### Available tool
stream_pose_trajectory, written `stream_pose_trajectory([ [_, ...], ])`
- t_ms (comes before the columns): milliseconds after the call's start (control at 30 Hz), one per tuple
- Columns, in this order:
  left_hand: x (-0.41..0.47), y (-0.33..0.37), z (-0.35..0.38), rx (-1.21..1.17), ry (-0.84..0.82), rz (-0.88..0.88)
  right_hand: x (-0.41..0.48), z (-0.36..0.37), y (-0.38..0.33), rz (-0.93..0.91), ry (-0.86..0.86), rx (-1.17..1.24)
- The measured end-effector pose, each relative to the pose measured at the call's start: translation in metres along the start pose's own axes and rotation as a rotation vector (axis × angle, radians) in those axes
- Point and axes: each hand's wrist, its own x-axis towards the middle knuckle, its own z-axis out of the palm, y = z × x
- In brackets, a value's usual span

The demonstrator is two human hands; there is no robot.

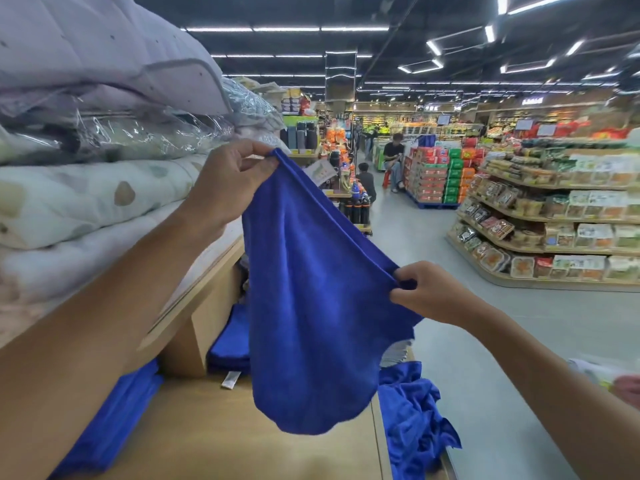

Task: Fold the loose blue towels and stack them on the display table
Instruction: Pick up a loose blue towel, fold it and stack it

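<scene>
Blue towels [412,414] on wooden table [207,431]

A supermarket hall fills the frame. The dark ceiling [277,8] across the top carries long white light strips [285,29]. A pale grey floor [519,323] runs through the right half. At right, curved wooden shelves [554,285] hold packaged food. Stacked red and green cartons [440,174] stand mid-frame, near a mirrored column [340,77]. Bagged bedding [86,98] piles up at upper left, and the wooden display table [207,438] lies along the bottom.
</scene>
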Motion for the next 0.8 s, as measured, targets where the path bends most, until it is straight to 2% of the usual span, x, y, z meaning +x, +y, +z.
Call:
stream_pose_trajectory([
  [100,0.001,-0.007,-0.009,-0.008,0.044,0.007,-0.005,-0.014,0.017,-0.039,0.044,0.085],
  [200,-0.008,-0.014,-0.015,-0.007,0.091,0.002,-0.012,-0.025,0.026,-0.103,0.190,0.191],
  [300,-0.026,-0.022,-0.020,-0.011,0.160,0.000,-0.019,-0.035,0.026,-0.174,0.339,0.372],
  [367,-0.043,-0.026,-0.022,-0.021,0.204,-0.007,-0.025,-0.041,0.025,-0.200,0.372,0.537],
  [533,-0.091,-0.029,-0.031,-0.110,0.341,-0.005,-0.044,-0.055,0.027,-0.213,0.221,0.816],
  [700,-0.135,-0.037,-0.052,-0.155,0.396,0.006,-0.060,-0.045,0.025,-0.232,0.206,0.835],
  [800,-0.163,-0.052,-0.068,-0.139,0.424,-0.044,-0.072,-0.028,0.021,-0.247,0.197,0.824],
])
